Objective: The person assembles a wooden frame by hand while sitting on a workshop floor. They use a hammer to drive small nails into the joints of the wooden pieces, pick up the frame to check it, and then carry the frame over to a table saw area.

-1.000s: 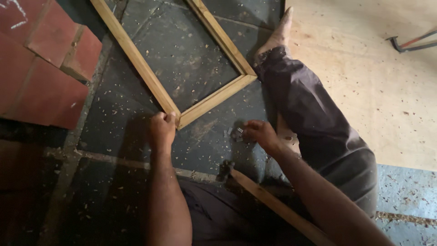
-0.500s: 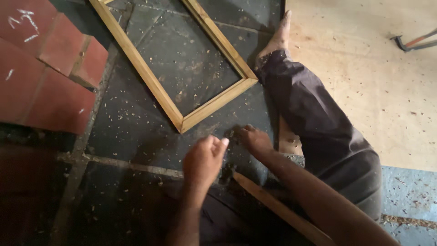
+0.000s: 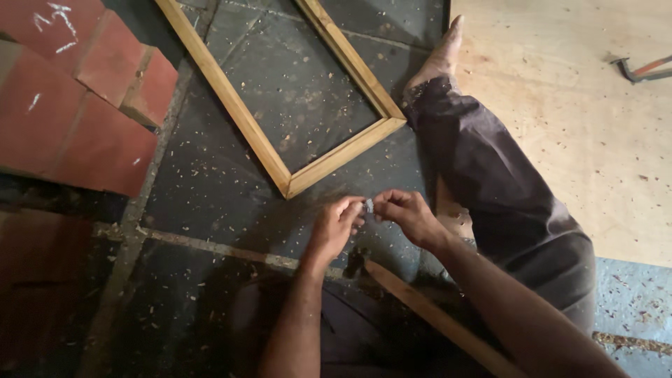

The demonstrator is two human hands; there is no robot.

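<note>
My left hand (image 3: 334, 227) and my right hand (image 3: 406, 213) meet just above the dark floor, fingertips pinched together on a small pale metal piece (image 3: 368, 205). Just beyond them lies the near corner of a light wooden frame (image 3: 288, 186), flat on the dark tiled floor (image 3: 210, 203). Neither hand touches the frame. A hammer with a wooden handle (image 3: 427, 311) lies under my right forearm, its dark head (image 3: 354, 262) near my left wrist.
My right leg in dark trousers (image 3: 504, 203) stretches out to the right of the frame, bare foot (image 3: 437, 59) at the far end. Red bricks (image 3: 77, 98) are stacked at the left. A plywood sheet (image 3: 581, 119) covers the right side, with a tool (image 3: 640, 68) on it. Wood shavings are scattered about.
My left hand has left the frame's corner and come back toward me. Both hands now meet over the floor, pinching the small metal piece between them.
</note>
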